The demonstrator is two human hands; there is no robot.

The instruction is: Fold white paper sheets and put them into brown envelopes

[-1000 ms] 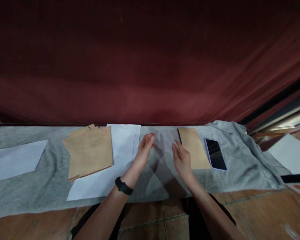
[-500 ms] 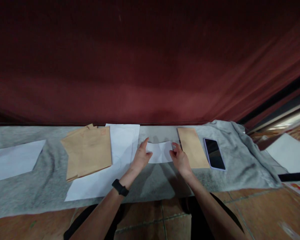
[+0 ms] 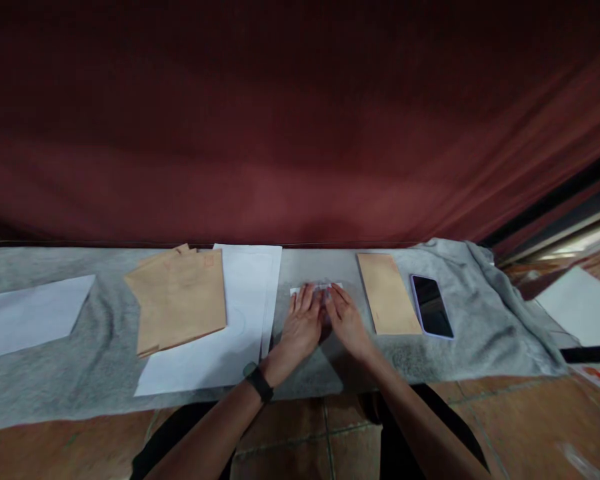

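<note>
A small white sheet of paper (image 3: 294, 291) lies on the grey cloth in front of me, mostly covered by my hands. Flat on it rests my left hand (image 3: 303, 323), fingers stretched out and pointing away from me. My right hand (image 3: 346, 320) presses on the paper beside it, its fingers extended and their tips close to the left hand's. To the right of my right hand is a brown envelope (image 3: 389, 293). Left of my left hand are larger white sheets (image 3: 247, 307), partly under a stack of brown envelopes (image 3: 185, 297).
A phone (image 3: 432, 305) with a pale purple case lies right of the single envelope. Another white sheet (image 3: 30, 313) is at the far left. Grey cloth (image 3: 105, 360) covers the narrow surface, wrinkled at its right end. A dark red curtain (image 3: 280, 133) hangs behind it.
Both hands have moved inward from the paper's two side edges and now lie flat on it. The paper shows as a narrower strip.
</note>
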